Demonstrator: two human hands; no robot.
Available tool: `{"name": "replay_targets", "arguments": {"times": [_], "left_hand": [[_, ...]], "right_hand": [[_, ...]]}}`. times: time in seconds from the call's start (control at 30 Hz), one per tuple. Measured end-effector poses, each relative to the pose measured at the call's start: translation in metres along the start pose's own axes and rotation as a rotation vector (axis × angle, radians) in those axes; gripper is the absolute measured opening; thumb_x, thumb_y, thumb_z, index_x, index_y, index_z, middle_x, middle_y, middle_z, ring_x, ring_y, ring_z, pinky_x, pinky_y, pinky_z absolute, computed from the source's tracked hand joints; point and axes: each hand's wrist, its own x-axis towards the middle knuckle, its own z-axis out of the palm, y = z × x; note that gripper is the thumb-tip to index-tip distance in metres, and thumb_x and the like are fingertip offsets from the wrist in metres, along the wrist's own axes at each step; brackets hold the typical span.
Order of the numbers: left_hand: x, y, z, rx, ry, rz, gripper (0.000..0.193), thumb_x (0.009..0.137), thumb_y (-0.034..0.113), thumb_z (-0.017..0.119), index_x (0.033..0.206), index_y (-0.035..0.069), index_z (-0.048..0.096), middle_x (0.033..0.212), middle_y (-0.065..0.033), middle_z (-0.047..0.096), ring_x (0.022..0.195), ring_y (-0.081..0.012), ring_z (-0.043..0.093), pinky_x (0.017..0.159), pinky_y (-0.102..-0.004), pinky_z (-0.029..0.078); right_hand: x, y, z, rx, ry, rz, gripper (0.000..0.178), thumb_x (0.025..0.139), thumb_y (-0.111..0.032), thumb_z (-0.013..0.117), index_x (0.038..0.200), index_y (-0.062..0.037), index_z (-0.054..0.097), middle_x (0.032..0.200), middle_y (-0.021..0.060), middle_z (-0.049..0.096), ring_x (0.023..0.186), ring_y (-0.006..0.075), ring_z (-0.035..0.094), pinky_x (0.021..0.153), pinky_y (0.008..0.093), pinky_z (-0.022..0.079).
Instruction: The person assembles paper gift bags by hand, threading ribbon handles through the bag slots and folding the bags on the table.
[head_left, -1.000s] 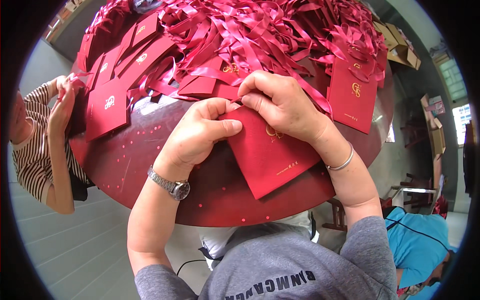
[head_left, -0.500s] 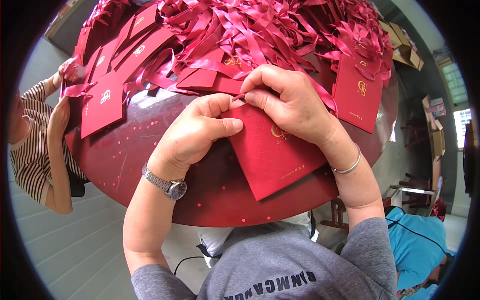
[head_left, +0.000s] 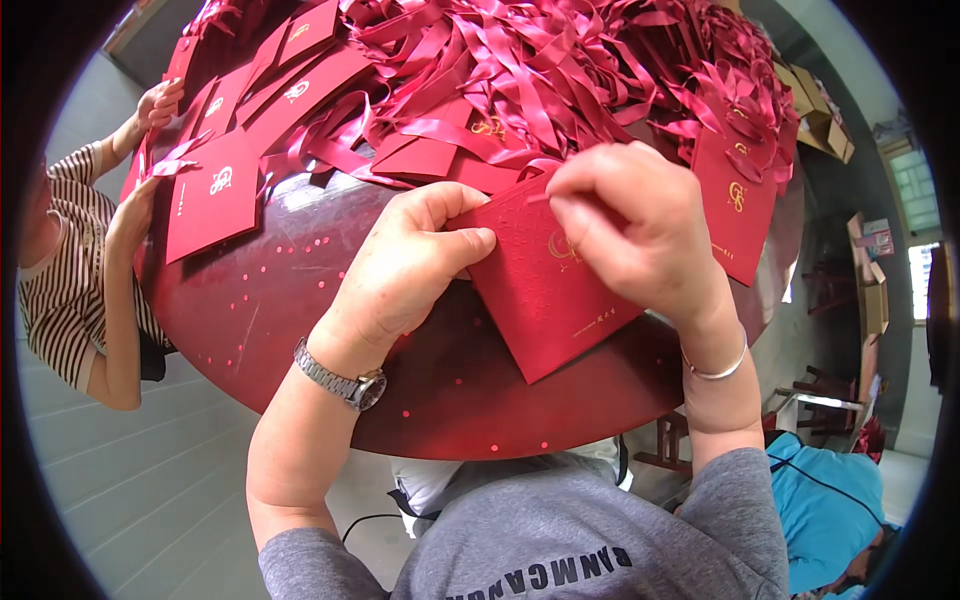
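Observation:
A flat red paper gift bag with a gold emblem is tilted above the table's near edge. My left hand pinches its upper left corner between thumb and fingers. Over the bag's upper right part is my right hand, its fingers curled together and slightly blurred. A short pinkish ribbon piece shows at those fingertips. The right hand covers part of the emblem and the bag's right edge.
A dark red round table bears scattered small red dots. A heap of pink-red ribbons covers its far side. More red bags lie left and right. A person in stripes handles ribbon at left; another in blue is at lower right.
My right hand has moved right, away from my left hand and the bag's top corner. The left hand keeps its pinch on the bag. The whole view has shifted slightly.

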Motion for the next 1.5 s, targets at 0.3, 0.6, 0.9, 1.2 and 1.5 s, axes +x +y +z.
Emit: {"name": "replay_targets", "arguments": {"times": [0.3, 0.6, 0.9, 1.2, 1.5], "left_hand": [[0.003, 0.008, 0.003, 0.161, 0.064, 0.104, 0.024, 0.085, 0.003, 0.061, 0.108, -0.005, 0.062, 0.096, -0.0058, 0.067, 0.086, -0.0094, 0.061, 0.077, -0.0241, 0.049], [-0.001, -0.013, 0.008, 0.713, 0.264, 0.526, 0.024, 0.080, 0.010, 0.065, 0.101, -0.003, 0.065, 0.091, -0.0200, 0.066, 0.086, -0.0278, 0.066, 0.078, -0.0354, 0.052], [-0.004, -0.010, 0.013, 0.686, 0.354, 0.557, 0.019, 0.081, 0.007, 0.062, 0.097, -0.003, 0.064, 0.089, -0.0234, 0.065, 0.086, -0.0358, 0.066, 0.074, -0.0399, 0.052], [0.007, -0.020, 0.010, 0.765, 0.388, 0.610, 0.019, 0.080, 0.002, 0.057, 0.098, -0.004, 0.058, 0.094, -0.0252, 0.061, 0.092, -0.0423, 0.060, 0.080, -0.0449, 0.049], [0.006, -0.022, 0.012, 0.767, 0.333, 0.573, 0.026, 0.078, -0.003, 0.055, 0.104, -0.004, 0.053, 0.097, -0.0267, 0.059, 0.096, -0.0442, 0.057, 0.080, -0.0463, 0.048]], "right_hand": [[0.005, 0.001, 0.009, -0.223, -0.066, -0.025, 0.008, 0.072, -0.005, 0.070, 0.073, -0.0067, 0.062, 0.064, 0.0069, 0.060, 0.059, 0.0246, 0.058, 0.058, 0.0356, 0.043], [0.004, -0.023, 0.017, -0.502, -0.160, -0.182, 0.014, 0.072, -0.009, 0.067, 0.069, -0.0079, 0.054, 0.064, 0.0082, 0.055, 0.060, 0.0261, 0.057, 0.059, 0.0391, 0.043], [0.010, -0.039, 0.035, -0.551, -0.084, -0.105, 0.017, 0.077, -0.012, 0.062, 0.066, -0.0078, 0.049, 0.060, 0.0093, 0.054, 0.057, 0.0269, 0.060, 0.056, 0.0401, 0.047], [0.013, -0.019, 0.042, -0.213, -0.027, 0.281, 0.008, 0.079, -0.012, 0.061, 0.075, -0.0051, 0.062, 0.069, 0.0139, 0.065, 0.060, 0.0310, 0.065, 0.054, 0.0415, 0.052], [0.010, -0.020, 0.051, -0.510, 0.065, 0.095, 0.008, 0.077, -0.012, 0.062, 0.072, -0.0059, 0.059, 0.064, 0.0126, 0.062, 0.056, 0.0304, 0.063, 0.052, 0.0404, 0.051]]}}
